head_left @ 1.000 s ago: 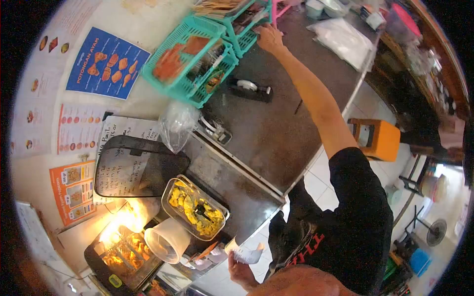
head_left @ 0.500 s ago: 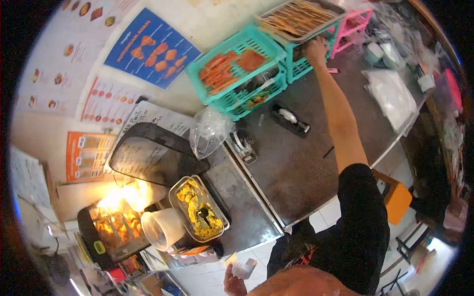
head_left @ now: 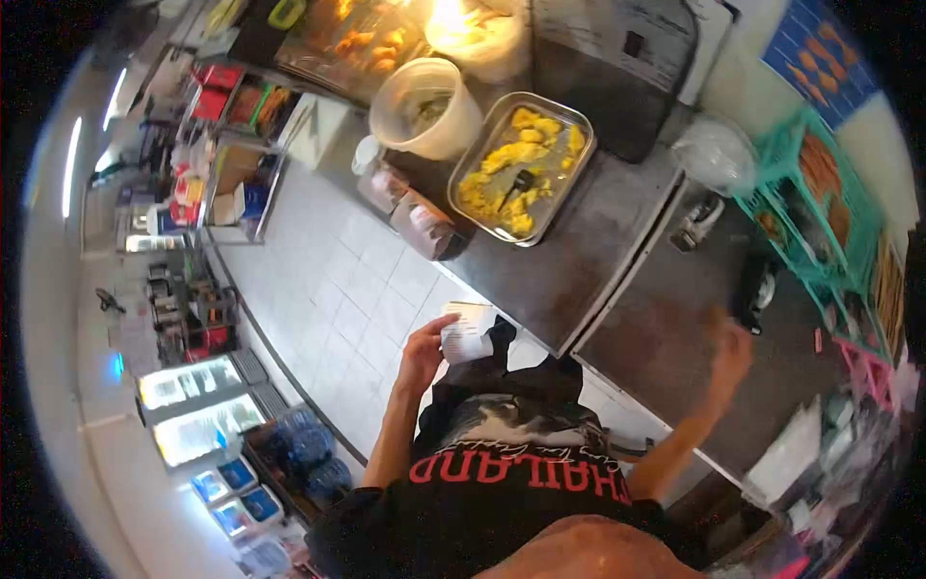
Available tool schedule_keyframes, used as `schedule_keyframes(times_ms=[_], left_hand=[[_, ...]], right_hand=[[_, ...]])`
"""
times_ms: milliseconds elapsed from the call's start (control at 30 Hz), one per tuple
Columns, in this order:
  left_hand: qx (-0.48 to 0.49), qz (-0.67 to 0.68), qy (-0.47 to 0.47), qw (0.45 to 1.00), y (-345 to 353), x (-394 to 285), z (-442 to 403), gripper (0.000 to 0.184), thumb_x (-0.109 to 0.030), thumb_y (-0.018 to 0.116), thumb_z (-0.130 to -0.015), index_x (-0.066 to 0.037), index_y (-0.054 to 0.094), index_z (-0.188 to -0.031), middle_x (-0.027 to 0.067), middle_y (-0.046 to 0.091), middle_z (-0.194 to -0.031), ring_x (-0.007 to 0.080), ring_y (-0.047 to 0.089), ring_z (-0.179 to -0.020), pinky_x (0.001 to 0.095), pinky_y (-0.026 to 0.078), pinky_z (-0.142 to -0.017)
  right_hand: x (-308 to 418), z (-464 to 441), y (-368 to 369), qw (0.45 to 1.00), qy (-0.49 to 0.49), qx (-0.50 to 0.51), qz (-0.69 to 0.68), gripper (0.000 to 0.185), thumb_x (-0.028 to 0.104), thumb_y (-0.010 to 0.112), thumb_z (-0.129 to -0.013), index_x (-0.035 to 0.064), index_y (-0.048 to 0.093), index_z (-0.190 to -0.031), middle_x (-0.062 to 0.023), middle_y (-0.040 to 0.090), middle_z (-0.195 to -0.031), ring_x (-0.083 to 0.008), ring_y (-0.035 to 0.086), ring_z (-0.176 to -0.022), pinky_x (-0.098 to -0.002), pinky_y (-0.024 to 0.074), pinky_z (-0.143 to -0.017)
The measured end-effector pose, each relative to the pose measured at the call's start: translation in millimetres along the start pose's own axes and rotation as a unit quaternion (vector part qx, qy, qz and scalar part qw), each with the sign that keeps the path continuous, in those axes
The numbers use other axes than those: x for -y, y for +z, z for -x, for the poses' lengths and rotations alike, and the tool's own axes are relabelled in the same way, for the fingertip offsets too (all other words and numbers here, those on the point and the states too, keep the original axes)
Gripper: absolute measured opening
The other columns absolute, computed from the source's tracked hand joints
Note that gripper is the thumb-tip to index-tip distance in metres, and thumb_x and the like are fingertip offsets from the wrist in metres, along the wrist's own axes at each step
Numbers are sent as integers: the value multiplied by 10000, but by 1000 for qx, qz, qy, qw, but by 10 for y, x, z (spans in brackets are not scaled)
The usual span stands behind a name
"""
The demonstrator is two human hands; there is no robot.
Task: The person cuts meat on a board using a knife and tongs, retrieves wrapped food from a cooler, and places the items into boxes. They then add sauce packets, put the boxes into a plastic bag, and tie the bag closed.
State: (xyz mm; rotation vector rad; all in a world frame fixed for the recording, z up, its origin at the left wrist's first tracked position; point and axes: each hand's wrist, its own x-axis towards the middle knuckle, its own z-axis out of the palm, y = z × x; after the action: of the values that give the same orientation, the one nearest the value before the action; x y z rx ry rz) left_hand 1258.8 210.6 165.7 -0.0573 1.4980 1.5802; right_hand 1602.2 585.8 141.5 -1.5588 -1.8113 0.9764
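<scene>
My left hand (head_left: 422, 355) is closed on a paper slip (head_left: 469, 335) with printed lines, held in front of my shirt beside the counter edge. My right hand (head_left: 729, 363) hovers over the dark tabletop (head_left: 641, 328), smeared by motion, so its fingers and anything in them cannot be made out. Nearest to it is a black tape dispenser (head_left: 759, 292). Beyond that stand teal plastic baskets (head_left: 831, 214) with orange-brown food pieces. A smaller tape dispenser (head_left: 696, 226) lies near the table joint.
A steel tray (head_left: 587, 145) of yellow food with a black utensil sits on the counter. Beside it are a white tub (head_left: 424, 108) and a brightly lit food tray (head_left: 362, 43). Clear plastic bags (head_left: 716, 154) and a pink rack (head_left: 870, 374) are at the right.
My right hand has come out of the teal basket and back toward me over the table. My view has swung left; the slip stays in my left hand.
</scene>
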Motion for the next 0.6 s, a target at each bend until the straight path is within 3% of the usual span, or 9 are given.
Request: schedule_keyframes(times_ms=[67, 100, 167, 200, 233, 367, 433, 533, 600], left_hand=[[-6, 16, 6, 1000, -246, 62, -72, 563, -175, 519, -820, 98, 525, -1312, 187, 584, -1276, 263, 586, -1123, 381, 457, -976], [-4, 35, 8, 999, -389, 61, -97, 555, -175, 517, -823, 96, 529, -1307, 187, 584, -1276, 262, 586, -1121, 382, 458, -974], [-1, 71, 9, 997, -695, 94, -147, 541, -176, 514, -830, 94, 538, -1298, 186, 585, -1274, 261, 588, -1117, 382, 459, -969], [-12, 72, 16, 997, -865, 77, -151, 534, -175, 513, -833, 93, 542, -1293, 184, 586, -1273, 259, 588, -1115, 379, 461, -963], [-23, 74, 22, 997, -1028, 48, -167, 527, -175, 511, -836, 93, 545, -1288, 183, 586, -1272, 257, 588, -1113, 375, 464, -957], [-74, 117, 87, 987, -1675, -99, -46, 508, -162, 503, -849, 94, 544, -1286, 168, 592, -1266, 253, 574, -1133, 367, 465, -948], [-110, 143, 111, 977, -1948, -138, 35, 507, -143, 507, -838, 106, 543, -1279, 175, 589, -1275, 259, 564, -1164, 372, 452, -980], [-123, 141, 122, 975, -2276, -65, -19, 511, -67, 522, -805, 108, 539, -1285, 178, 578, -1301, 271, 551, -1204, 381, 428, -1034], [-89, 96, 114, 985, -2228, -88, -228, 527, -14, 529, -786, 94, 532, -1302, 177, 568, -1316, 270, 544, -1217, 380, 420, -1051]], right_hand=[[-472, 387, 1244, 938, 52, 175, -294, 258, 211, 585, -973, -13, 632, -1092, -140, 686, -1036, -212, 684, -846, -363, 581, -755], [-210, 613, 1638, 912, 157, 215, -311, 242, 206, 630, -951, -12, 638, -1056, -113, 684, -989, -178, 670, -865, -327, 555, -772], [534, 918, 2309, 925, 56, 299, -226, 205, 193, 632, -944, -5, 645, -995, -57, 650, -865, -105, 611, -769, -268, 494, -667], [878, 1073, 2674, 871, 107, 348, -329, 199, 183, 629, -938, -4, 648, -1002, -38, 637, -828, -94, 585, -719, -255, 479, -635], [1001, 1175, 3098, 873, 103, 370, -300, 175, 160, 616, -936, -8, 640, -978, -34, 633, -799, -97, 587, -701, -256, 481, -626], [1755, 1380, 4401, 854, 42, 414, -314, 186, 152, 594, -926, -12, 638, -1002, -71, 646, -782, -134, 631, -725, -291, 506, -643], [1939, 1387, 4949, 903, -77, 379, -189, 265, 173, 634, -905, -8, 604, -1096, -79, 668, -847, -153, 654, -758, -324, 561, -662], [1993, 1470, 5290, 928, -122, 346, -65, 331, 203, 633, -888, 2, 596, -1149, -120, 707, -912, -207, 688, -841, -353, 556, -710], [1890, 1518, 5158, 920, -105, 364, -100, 397, 252, 632, -906, 25, 579, -1228, -170, 695, -1055, -244, 684, -954, -374, 543, -796]])
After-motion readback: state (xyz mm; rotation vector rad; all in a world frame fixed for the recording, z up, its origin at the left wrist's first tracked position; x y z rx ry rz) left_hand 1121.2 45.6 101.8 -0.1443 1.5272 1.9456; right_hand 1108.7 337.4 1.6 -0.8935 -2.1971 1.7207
